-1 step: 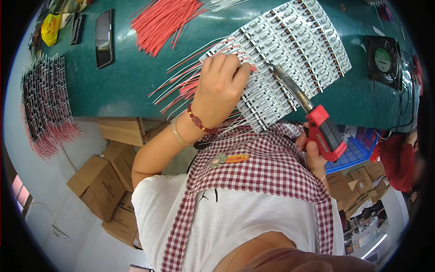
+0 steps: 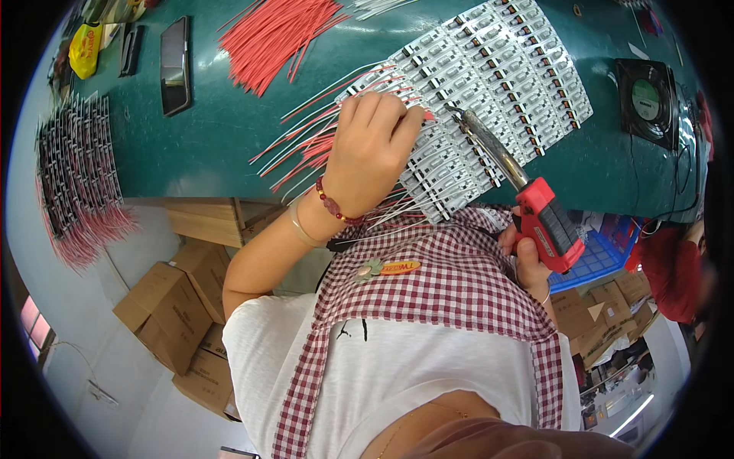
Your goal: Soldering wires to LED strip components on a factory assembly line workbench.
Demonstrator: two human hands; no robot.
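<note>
My left hand [image 2: 375, 149] is closed over the lower left part of a white panel of small circuit boards [image 2: 489, 84]. It pinches a bundle of red wires [image 2: 315, 155], whose tips show beyond the fingers. Red and white wires run off the panel's left edge on either side of this hand. My right hand [image 2: 527, 260] grips a red and black soldering gun [image 2: 547, 222], partly hidden behind its handle. The gun's metal barrel slants up and left, and its dark tip is over the panel, just right of my left fingers. Whether the tip touches a board I cannot tell.
On the green table [image 2: 206, 145] lie a pile of red wires [image 2: 275, 38], a phone [image 2: 176, 65] and a yellow packet [image 2: 85, 50]. A wired board panel [image 2: 78, 153] hangs at the left edge. A small fan [image 2: 647, 102] stands right, above a blue basket [image 2: 589, 264].
</note>
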